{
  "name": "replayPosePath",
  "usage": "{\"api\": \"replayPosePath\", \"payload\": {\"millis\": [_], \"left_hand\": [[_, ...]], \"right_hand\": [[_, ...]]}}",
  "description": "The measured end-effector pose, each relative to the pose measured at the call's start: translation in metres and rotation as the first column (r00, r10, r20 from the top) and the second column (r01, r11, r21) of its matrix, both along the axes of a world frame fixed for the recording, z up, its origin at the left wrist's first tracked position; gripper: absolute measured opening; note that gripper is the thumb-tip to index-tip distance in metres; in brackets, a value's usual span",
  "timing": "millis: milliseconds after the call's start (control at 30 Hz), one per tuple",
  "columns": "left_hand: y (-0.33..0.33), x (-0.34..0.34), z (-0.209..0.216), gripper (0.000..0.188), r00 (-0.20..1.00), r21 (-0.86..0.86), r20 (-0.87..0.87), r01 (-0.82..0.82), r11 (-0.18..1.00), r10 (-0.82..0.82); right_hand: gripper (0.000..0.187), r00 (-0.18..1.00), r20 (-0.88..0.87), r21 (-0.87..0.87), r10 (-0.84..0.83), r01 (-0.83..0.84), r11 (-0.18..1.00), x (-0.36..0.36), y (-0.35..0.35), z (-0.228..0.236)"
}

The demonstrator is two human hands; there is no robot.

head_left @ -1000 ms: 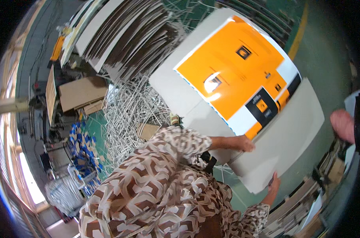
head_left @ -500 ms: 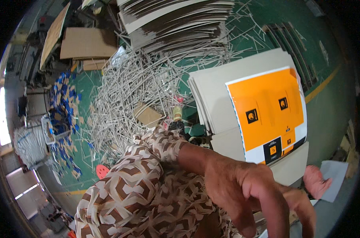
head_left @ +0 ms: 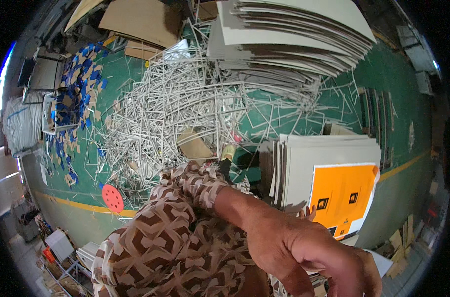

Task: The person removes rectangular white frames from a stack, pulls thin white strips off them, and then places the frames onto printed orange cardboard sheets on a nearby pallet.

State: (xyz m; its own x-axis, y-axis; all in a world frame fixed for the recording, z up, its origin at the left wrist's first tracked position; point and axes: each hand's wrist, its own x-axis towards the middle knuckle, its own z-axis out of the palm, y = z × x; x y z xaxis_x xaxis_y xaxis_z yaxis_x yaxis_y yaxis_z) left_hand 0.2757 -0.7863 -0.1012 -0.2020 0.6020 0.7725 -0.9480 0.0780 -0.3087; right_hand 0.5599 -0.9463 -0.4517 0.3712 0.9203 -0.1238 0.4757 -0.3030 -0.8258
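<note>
My left hand reaches across to the right in front of me, close to the camera. Its fingers hang bent and loosely apart, partly blurred, with nothing seen in them. Beyond it, a few stretched fingertips show at the left edge of an orange printed sheet; they seem to belong to my right hand, whose palm and wrist are hidden behind my left. That sheet, with small black squares and a white border, lies on a stack of pale grey boards.
Thin pale strips lie heaped on the green floor, with a brown cardboard piece among them. A tall stack of boards stands beyond. Blue and brown scraps surround a white crate. A red perforated disc is at left.
The view has shifted, so the board stack and orange sheet sit lower. Fingertips now show at the sheet's left edge. My left hand has bent further down, covering the sheet's lower part.
</note>
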Motion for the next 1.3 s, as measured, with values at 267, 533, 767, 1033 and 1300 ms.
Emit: {"api": "replayPosePath", "payload": {"millis": [267,533,767,1033,1300], "left_hand": [[0.039,-0.048,0.007,0.027,0.980,0.101,-0.102,-0.162,0.982,0.172],[0.073,-0.067,0.004,0.032,0.803,0.167,-0.596,0.146,0.975,-0.018],[0.119,-0.113,-0.034,0.040,0.489,0.092,-0.864,0.388,0.917,-0.120],[0.182,-0.213,-0.084,0.027,0.140,-0.409,-0.911,-0.192,0.892,-0.387],[0.320,-0.331,-0.192,0.039,0.106,-0.386,-0.845,-0.800,0.460,-0.524]], "right_hand": [[0.055,0.985,-0.053,-0.010,0.166,-0.167,0.986,-0.044,0.090,0.009],[0.053,0.972,-0.199,0.001,0.127,-0.129,0.992,-0.052,0.168,-0.001],[0.046,0.932,-0.306,-0.014,0.193,-0.207,0.978,-0.112,0.283,0.021],[0.042,0.882,-0.351,0.026,0.314,-0.326,0.945,-0.239,0.414,0.097],[0.034,0.812,-0.403,0.061,0.422,-0.437,0.897,-0.409,0.521,0.159]]}}
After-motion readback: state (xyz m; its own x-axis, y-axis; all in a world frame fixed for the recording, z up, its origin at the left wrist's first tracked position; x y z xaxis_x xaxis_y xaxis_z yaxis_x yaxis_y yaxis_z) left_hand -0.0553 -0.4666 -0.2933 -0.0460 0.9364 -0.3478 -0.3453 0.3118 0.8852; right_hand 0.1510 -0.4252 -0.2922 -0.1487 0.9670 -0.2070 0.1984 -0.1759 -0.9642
